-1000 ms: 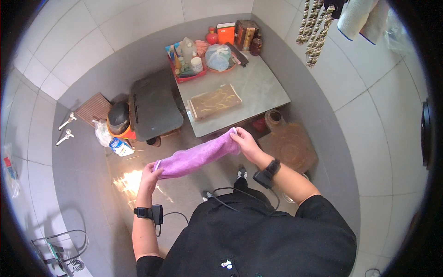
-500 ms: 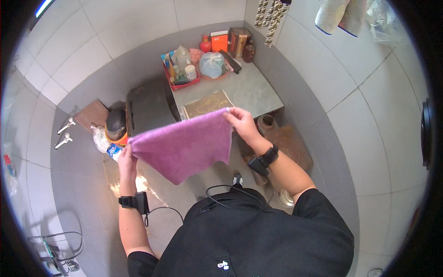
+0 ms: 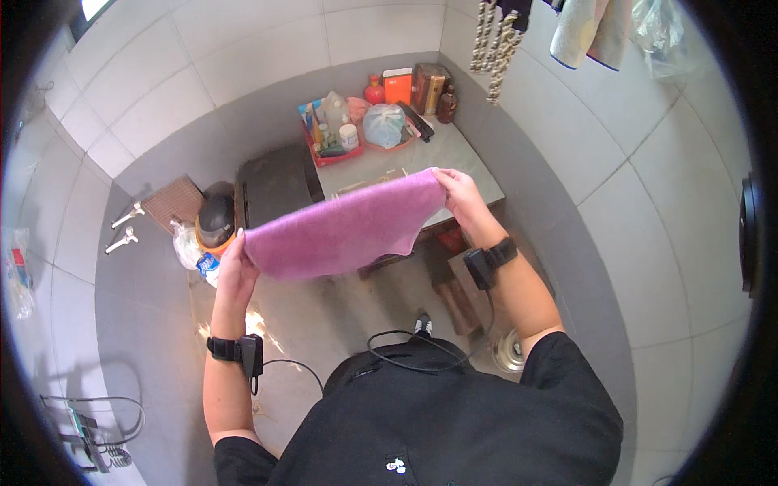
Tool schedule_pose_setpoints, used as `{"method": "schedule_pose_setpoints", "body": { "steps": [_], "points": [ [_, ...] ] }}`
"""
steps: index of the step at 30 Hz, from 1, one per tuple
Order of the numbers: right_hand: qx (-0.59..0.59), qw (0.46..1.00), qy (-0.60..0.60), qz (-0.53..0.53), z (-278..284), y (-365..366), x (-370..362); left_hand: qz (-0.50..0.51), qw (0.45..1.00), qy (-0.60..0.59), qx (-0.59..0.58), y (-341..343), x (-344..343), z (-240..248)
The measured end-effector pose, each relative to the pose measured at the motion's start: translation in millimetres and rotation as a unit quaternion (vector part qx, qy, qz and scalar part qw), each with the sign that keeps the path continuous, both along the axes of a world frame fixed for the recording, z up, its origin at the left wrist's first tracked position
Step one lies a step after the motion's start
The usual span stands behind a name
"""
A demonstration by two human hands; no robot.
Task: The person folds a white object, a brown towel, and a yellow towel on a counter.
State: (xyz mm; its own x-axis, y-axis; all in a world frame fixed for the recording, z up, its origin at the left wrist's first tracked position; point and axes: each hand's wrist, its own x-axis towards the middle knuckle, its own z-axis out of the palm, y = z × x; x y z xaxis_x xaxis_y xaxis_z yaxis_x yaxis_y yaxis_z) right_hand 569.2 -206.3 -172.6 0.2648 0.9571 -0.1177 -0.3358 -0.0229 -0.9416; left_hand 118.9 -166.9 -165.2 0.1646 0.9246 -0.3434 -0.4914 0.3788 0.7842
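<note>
A purple towel point(image 3: 344, 231) is stretched between my two hands in front of me, its lower edge hanging free. My left hand point(image 3: 237, 271) pinches its left upper corner, near a black and orange round object point(image 3: 216, 223). At the right upper corner, my right hand point(image 3: 463, 199) grips the cloth between thumb and fingers. Behind the towel, part of the table and the things on it are hidden. Each wrist wears a black strap with a small box and a cable.
Against the far wall stands a table point(image 3: 454, 154) bearing a red tray point(image 3: 340, 157) of bottles, a tied plastic bag point(image 3: 383, 125) and boxes. White taps point(image 3: 121, 240) stick out at left. Ropes point(image 3: 496, 49) and cloths point(image 3: 590, 32) hang at upper right. A round metal object point(image 3: 509, 354) lies at lower right.
Both hands have moved slightly right, the right one also upward. The towel is pulled wider, and its lower edge has swung up from a hanging point to a shallower curve.
</note>
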Motion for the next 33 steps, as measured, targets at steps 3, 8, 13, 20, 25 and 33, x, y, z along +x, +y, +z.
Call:
{"method": "schedule_pose_setpoints", "body": {
  "steps": [3,8,13,20,25,33],
  "points": [
    [0.006,0.994,-0.099,-0.051,9,18,9,-0.036,0.989,0.031,0.137,17,-13,1],
    [0.156,0.976,-0.151,0.017,70,31,5,0.029,0.958,0.161,0.235,30,-5,66],
    [0.166,0.960,-0.226,-0.015,123,20,-4,0.030,0.934,0.171,0.312,26,-8,110],
    [0.208,0.953,-0.222,0.010,121,6,2,0.002,0.942,0.165,0.293,25,-6,95],
    [-0.026,0.978,-0.117,0.171,68,5,-22,-0.077,0.951,0.225,0.197,50,-25,1],
    [-0.005,0.991,0.021,0.131,59,-3,-29,-0.159,0.977,0.107,0.090,46,-26,30]
  ]
}}
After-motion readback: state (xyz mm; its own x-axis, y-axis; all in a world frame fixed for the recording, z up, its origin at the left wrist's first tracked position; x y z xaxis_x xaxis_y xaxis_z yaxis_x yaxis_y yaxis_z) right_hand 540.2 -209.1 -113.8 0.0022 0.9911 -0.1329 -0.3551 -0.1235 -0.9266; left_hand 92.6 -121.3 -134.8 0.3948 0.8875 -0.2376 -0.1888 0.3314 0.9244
